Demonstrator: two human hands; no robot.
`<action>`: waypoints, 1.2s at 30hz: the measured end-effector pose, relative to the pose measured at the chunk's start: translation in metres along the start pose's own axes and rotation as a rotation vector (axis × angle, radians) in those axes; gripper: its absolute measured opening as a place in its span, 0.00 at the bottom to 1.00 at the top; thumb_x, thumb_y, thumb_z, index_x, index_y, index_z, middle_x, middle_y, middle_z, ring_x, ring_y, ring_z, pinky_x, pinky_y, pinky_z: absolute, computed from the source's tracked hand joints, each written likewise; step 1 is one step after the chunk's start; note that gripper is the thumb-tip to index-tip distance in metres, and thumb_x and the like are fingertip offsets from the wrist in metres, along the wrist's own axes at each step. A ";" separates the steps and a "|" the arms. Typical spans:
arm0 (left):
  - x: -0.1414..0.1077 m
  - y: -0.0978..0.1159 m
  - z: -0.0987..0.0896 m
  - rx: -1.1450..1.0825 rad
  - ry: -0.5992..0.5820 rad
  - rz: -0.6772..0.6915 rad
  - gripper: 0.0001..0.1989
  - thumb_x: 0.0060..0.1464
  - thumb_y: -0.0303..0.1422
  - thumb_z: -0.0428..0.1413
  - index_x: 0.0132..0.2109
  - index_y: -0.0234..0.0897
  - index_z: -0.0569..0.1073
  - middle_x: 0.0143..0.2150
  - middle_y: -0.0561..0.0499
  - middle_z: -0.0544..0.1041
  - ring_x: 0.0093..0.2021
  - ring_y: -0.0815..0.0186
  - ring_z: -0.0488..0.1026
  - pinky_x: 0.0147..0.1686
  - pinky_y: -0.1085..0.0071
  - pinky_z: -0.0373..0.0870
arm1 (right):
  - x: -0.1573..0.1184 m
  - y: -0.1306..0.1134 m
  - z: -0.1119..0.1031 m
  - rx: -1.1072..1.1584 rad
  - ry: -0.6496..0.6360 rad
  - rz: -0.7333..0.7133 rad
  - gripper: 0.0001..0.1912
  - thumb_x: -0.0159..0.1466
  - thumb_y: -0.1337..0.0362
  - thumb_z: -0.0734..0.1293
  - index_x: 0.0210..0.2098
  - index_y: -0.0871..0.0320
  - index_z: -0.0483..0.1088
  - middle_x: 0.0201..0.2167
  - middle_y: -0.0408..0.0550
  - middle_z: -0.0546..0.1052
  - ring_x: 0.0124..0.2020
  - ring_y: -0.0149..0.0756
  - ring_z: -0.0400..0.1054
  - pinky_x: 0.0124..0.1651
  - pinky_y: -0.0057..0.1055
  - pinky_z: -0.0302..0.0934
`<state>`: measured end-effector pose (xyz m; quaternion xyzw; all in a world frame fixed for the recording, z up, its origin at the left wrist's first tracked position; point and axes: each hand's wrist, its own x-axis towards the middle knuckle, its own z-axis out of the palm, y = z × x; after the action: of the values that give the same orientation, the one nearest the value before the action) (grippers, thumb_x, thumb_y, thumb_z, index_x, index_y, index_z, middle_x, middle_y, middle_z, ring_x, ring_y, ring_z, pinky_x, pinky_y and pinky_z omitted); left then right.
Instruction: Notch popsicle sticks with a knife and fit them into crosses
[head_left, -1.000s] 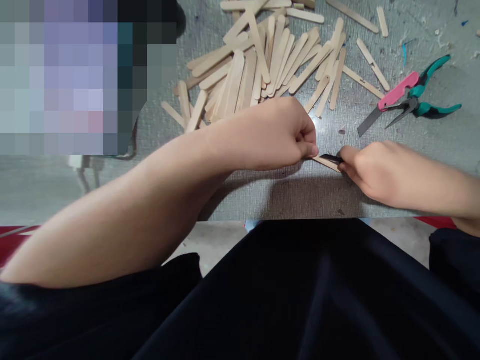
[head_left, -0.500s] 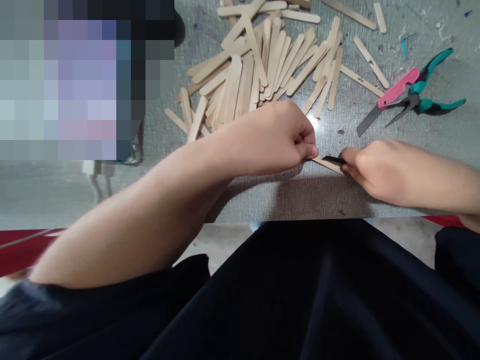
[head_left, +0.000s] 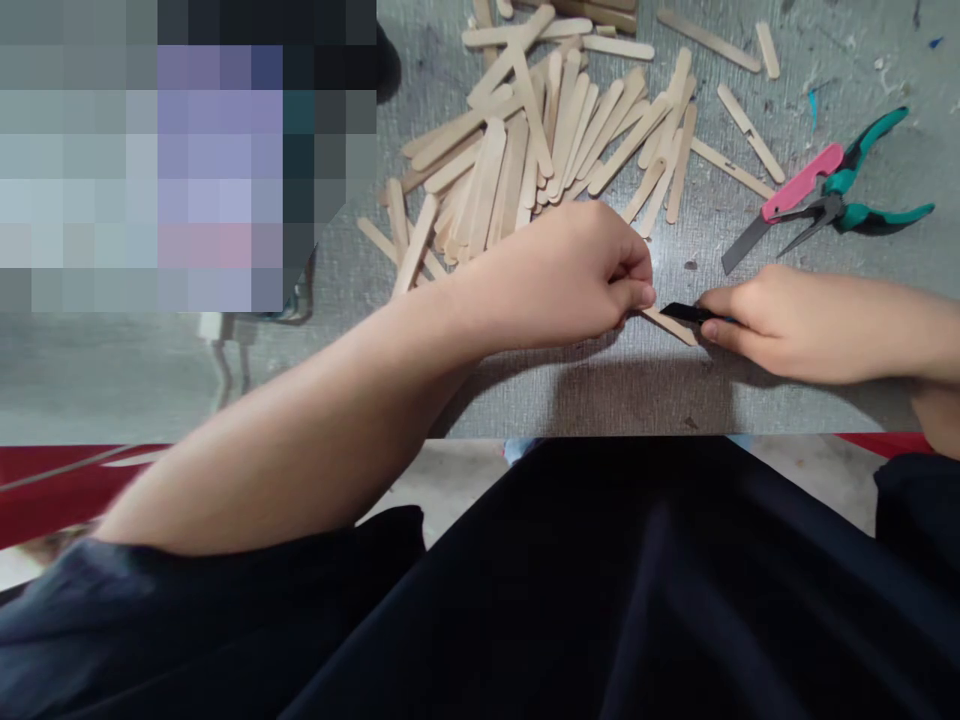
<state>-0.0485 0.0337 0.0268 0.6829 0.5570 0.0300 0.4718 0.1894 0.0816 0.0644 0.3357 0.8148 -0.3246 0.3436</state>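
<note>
Near the table's front edge, my left hand pinches one end of a wooden craft stick between thumb and fingers. The stick slants down to the right, and its left end is hidden by my fingertips. My right hand is closed round a utility knife with a dark blade that points left, just over the stick. Whether the blade touches the wood I cannot tell. Most of the knife's handle is hidden in the hand. A loose pile of craft sticks lies beyond my left hand.
To the right lie a pink-handled cutter with a broad blade and teal-and-black needle-nose pliers, overlapping. Two notched sticks lie close to them. Small scraps dot the grey table. The upper left is pixelated.
My right hand and the knife have lifted slightly off the stick, baring more of its right end. The whole view has shifted a little. My left hand keeps its pinch.
</note>
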 end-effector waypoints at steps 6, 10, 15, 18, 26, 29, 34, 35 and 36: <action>-0.006 0.007 0.004 -0.044 0.087 0.003 0.11 0.71 0.35 0.58 0.38 0.39 0.81 0.30 0.51 0.81 0.40 0.63 0.79 0.48 0.64 0.72 | -0.001 0.007 -0.006 0.130 -0.042 0.036 0.18 0.86 0.53 0.59 0.43 0.52 0.74 0.25 0.43 0.79 0.24 0.39 0.71 0.34 0.36 0.57; -0.005 0.007 0.007 0.058 0.116 0.048 0.13 0.74 0.36 0.56 0.42 0.37 0.82 0.34 0.50 0.81 0.45 0.63 0.76 0.52 0.63 0.70 | -0.002 0.010 -0.004 0.198 -0.065 0.052 0.20 0.88 0.52 0.58 0.44 0.52 0.73 0.24 0.43 0.78 0.23 0.37 0.71 0.32 0.34 0.59; -0.005 0.006 0.012 0.106 0.225 0.024 0.12 0.72 0.36 0.56 0.43 0.39 0.83 0.34 0.48 0.78 0.46 0.58 0.78 0.52 0.61 0.71 | -0.002 0.013 -0.004 0.286 -0.067 0.028 0.19 0.88 0.53 0.58 0.42 0.52 0.72 0.23 0.41 0.77 0.23 0.36 0.70 0.33 0.32 0.60; -0.004 0.004 0.012 0.051 0.228 0.045 0.10 0.69 0.37 0.58 0.41 0.42 0.82 0.33 0.47 0.79 0.45 0.56 0.79 0.48 0.61 0.71 | -0.003 0.014 -0.005 0.305 -0.074 0.018 0.19 0.88 0.54 0.58 0.43 0.52 0.72 0.22 0.41 0.76 0.23 0.36 0.70 0.33 0.33 0.60; -0.005 0.004 0.013 0.000 0.249 0.050 0.10 0.70 0.33 0.57 0.41 0.41 0.83 0.32 0.48 0.83 0.43 0.57 0.82 0.50 0.61 0.74 | 0.000 0.019 -0.004 0.448 -0.093 -0.018 0.20 0.87 0.56 0.58 0.38 0.52 0.68 0.24 0.41 0.75 0.23 0.34 0.69 0.34 0.33 0.63; -0.005 0.003 0.017 -0.070 0.327 0.072 0.09 0.69 0.32 0.59 0.39 0.41 0.83 0.29 0.50 0.81 0.43 0.57 0.83 0.51 0.61 0.77 | 0.002 0.022 -0.003 0.511 -0.112 -0.033 0.21 0.87 0.56 0.60 0.35 0.52 0.66 0.23 0.40 0.74 0.22 0.32 0.66 0.33 0.32 0.63; -0.002 -0.003 0.024 -0.189 0.402 0.090 0.08 0.66 0.31 0.61 0.36 0.42 0.81 0.27 0.52 0.80 0.39 0.59 0.82 0.47 0.62 0.77 | 0.005 0.029 0.000 0.637 -0.122 -0.101 0.21 0.85 0.52 0.66 0.35 0.52 0.65 0.22 0.39 0.72 0.20 0.30 0.64 0.29 0.31 0.59; -0.002 -0.004 0.024 -0.206 0.399 0.096 0.09 0.67 0.31 0.60 0.36 0.42 0.81 0.27 0.52 0.80 0.38 0.60 0.82 0.46 0.63 0.77 | 0.005 0.030 0.001 0.646 -0.115 -0.101 0.21 0.85 0.52 0.67 0.35 0.51 0.65 0.22 0.39 0.72 0.20 0.30 0.64 0.29 0.31 0.59; -0.001 -0.005 0.024 -0.223 0.392 0.101 0.09 0.67 0.30 0.60 0.36 0.42 0.80 0.27 0.53 0.80 0.37 0.61 0.81 0.45 0.63 0.77 | 0.005 0.030 0.001 0.651 -0.107 -0.096 0.21 0.85 0.52 0.67 0.35 0.51 0.65 0.22 0.38 0.72 0.20 0.30 0.64 0.28 0.31 0.58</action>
<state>-0.0387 0.0175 0.0105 0.6345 0.5964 0.2472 0.4250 0.2096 0.0989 0.0506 0.3715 0.6640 -0.6009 0.2452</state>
